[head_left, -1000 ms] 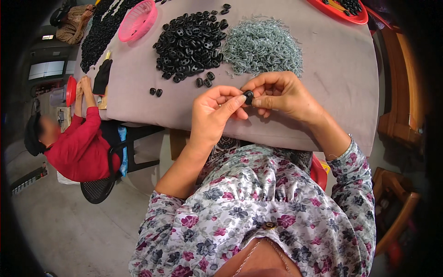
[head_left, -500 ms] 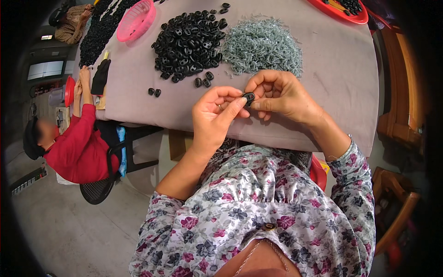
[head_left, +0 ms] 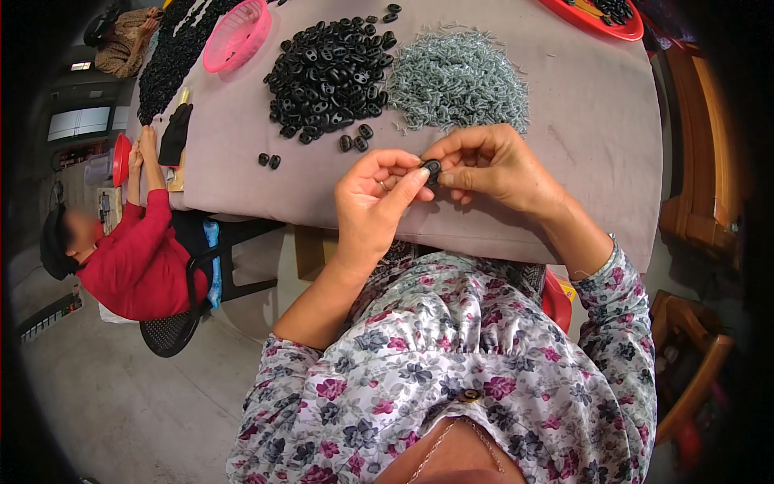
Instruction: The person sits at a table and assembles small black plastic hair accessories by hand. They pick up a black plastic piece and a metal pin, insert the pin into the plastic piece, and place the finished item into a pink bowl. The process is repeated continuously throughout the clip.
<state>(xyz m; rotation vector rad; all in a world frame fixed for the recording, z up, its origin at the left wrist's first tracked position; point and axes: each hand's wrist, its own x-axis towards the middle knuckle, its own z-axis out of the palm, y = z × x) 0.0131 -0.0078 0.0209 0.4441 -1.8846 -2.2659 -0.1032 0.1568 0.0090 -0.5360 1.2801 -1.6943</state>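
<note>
My left hand (head_left: 379,202) pinches a small black two-hole cord lock (head_left: 432,171) between thumb and fingers, just above the table's near side. On its right, my right hand (head_left: 488,171) has thumb and forefinger closed at the same piece; anything smaller between those fingertips is too tiny to make out. Beyond my hands lies a heap of black cord locks (head_left: 326,77), several strays beside it. To its right spreads a pile of small silvery metal springs (head_left: 459,81).
The table (head_left: 597,161) wears a greyish cloth. A pink basket (head_left: 236,36) stands far left, near a dark heap (head_left: 173,64). A red tray (head_left: 617,31) holds black pieces at far right. Leftward, a co-worker in red (head_left: 141,266) sits at the table; wooden furniture (head_left: 701,153) flanks the right.
The cord lock has tilted slightly and shifted a little left in my fingers. My right hand has moved slightly left with it. The co-worker's hands have shifted slightly.
</note>
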